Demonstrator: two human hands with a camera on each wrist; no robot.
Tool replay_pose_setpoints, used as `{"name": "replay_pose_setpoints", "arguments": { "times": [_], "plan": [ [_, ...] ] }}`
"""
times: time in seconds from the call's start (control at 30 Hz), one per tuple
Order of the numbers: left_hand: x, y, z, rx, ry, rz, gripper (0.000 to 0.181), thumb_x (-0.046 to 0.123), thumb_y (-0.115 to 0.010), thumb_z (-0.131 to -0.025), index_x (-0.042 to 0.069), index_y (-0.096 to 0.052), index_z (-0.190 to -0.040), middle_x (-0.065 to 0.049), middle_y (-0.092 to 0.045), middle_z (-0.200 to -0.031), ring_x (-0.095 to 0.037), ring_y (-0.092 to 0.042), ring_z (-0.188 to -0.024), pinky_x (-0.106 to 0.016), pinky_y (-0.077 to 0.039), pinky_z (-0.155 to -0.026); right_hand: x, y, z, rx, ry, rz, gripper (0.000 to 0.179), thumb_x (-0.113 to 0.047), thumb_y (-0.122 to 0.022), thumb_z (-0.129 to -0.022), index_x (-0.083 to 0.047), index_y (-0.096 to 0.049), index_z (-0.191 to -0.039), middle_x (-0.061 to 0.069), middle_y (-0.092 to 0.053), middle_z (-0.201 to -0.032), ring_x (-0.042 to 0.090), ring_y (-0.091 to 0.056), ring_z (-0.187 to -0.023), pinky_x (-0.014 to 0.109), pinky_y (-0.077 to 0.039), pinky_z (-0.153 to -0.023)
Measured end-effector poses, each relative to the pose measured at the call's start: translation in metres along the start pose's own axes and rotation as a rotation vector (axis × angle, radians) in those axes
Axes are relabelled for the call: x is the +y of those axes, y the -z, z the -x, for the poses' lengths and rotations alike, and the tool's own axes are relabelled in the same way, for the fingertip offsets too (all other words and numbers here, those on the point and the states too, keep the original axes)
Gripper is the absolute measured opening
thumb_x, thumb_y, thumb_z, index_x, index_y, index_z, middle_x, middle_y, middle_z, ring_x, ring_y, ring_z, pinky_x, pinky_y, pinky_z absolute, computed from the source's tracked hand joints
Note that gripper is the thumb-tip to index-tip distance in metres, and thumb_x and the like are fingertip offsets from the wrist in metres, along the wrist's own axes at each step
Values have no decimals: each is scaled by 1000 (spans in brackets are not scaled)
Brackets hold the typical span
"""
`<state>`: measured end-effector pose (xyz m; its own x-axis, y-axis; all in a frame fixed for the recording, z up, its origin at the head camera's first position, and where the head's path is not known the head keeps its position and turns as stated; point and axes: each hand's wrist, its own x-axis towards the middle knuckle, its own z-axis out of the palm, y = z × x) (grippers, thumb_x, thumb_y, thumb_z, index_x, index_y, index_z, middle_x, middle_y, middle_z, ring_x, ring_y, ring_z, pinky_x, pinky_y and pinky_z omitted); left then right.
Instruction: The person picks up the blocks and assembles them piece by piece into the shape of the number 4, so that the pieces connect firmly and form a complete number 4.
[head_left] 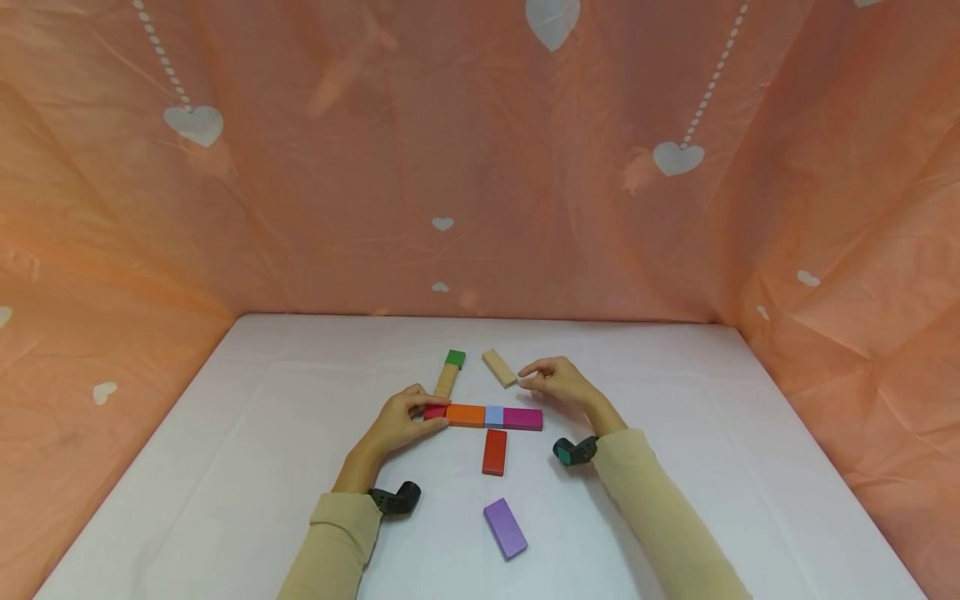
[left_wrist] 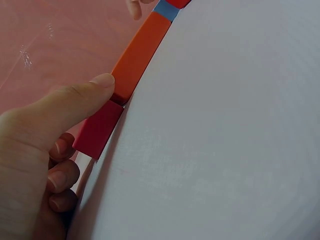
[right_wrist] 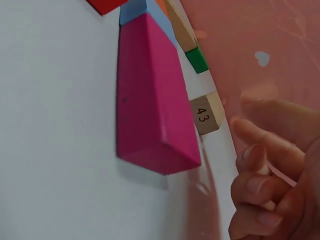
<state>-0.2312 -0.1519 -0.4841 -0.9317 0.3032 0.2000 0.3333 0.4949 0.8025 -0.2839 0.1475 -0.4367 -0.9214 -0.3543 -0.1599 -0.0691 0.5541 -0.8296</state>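
A row of wooden blocks lies on the white table: a crimson block [left_wrist: 101,131], an orange block [head_left: 466,416], a light blue block [head_left: 494,416] and a magenta block [head_left: 522,418]. My left hand [head_left: 399,421] pinches the crimson block at the row's left end, thumb on the near side. The thumb tip reaches the joint with the orange block. Beside a plain wood block [head_left: 498,368], marked 43 in the right wrist view, is my right hand [head_left: 558,382]. Its fingers are loosely bent and hold nothing; a small gap separates them from that block.
Another plain wood block [head_left: 447,381] runs back from the row's left part, with a green block [head_left: 455,359] at its far end. Below the row lie a red block [head_left: 494,452] and, nearer, a tilted purple block [head_left: 506,529]. Orange cloth [head_left: 480,208] hangs around the table.
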Motion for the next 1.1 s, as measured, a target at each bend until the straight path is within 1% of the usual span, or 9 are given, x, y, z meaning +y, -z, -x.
{"name": "replay_pose_setpoints", "arguments": {
  "times": [0.1, 0.27, 0.5, 0.67, 0.87, 0.97, 1.1],
  "plan": [
    [-1, 0, 0, 4, -4, 4, 29, 17, -79, -78, 7, -75, -105, -5, -47, -76, -6, -37, -72, -19, -30, -63, -3, 0, -5, -7, 19, 23, 32, -19, -66, -90, -1, -67, -116, -1, -49, -70, 15, -46, -68, 21, -38, -60],
    [-2, -1, 0, 7, -3, 15, 29, 17, -80, -78, 7, -75, -105, -5, -47, -76, -6, -37, -72, -19, -30, -64, -9, 1, -12, -27, 5, 38, 32, -20, -64, -92, -3, -66, -118, 0, -50, -75, 15, -46, -72, 20, -39, -60],
    [0, 0, 0, 7, -8, 16, 29, 16, -80, -77, 7, -75, -105, -6, -47, -76, -7, -38, -72, -19, -30, -63, -17, 1, -21, -42, 14, 21, 34, -18, -64, -91, 0, -64, -120, -2, -43, -66, 14, -42, -60, 21, -36, -54],
    [1, 0, 0, 9, -12, 12, 29, 16, -80, -77, 7, -75, -104, -6, -47, -75, -7, -37, -72, -19, -30, -63, -20, 2, -28, -44, -2, 23, 35, -18, -63, -91, -1, -63, -121, -3, -44, -65, 13, -42, -59, 20, -36, -55],
    [-1, -1, 0, 12, -18, 19, 29, 15, -80, -77, 6, -75, -104, -5, -47, -75, -6, -37, -71, -18, -30, -63, -24, 2, -30, -50, -29, -8, 36, -18, -62, -92, -1, -62, -123, -2, -47, -66, 13, -42, -58, 21, -36, -56],
    [-1, -1, 0, 11, -21, 23, 29, 15, -80, -77, 6, -75, -104, -5, -47, -74, -6, -37, -71, -18, -30, -63, -25, 2, -30, -52, -34, -13, 37, -18, -62, -92, 0, -61, -124, -2, -46, -65, 14, -41, -58, 21, -35, -56],
    [-1, -1, 0, 10, -26, 31, 29, 15, -80, -77, 6, -75, -104, -5, -47, -75, -6, -38, -71, -18, -30, -63, -23, 2, -34, -62, -19, -10, 39, -19, -62, -91, -1, -59, -126, -3, -42, -62, 14, -41, -57, 21, -35, -56]
  ]
}}
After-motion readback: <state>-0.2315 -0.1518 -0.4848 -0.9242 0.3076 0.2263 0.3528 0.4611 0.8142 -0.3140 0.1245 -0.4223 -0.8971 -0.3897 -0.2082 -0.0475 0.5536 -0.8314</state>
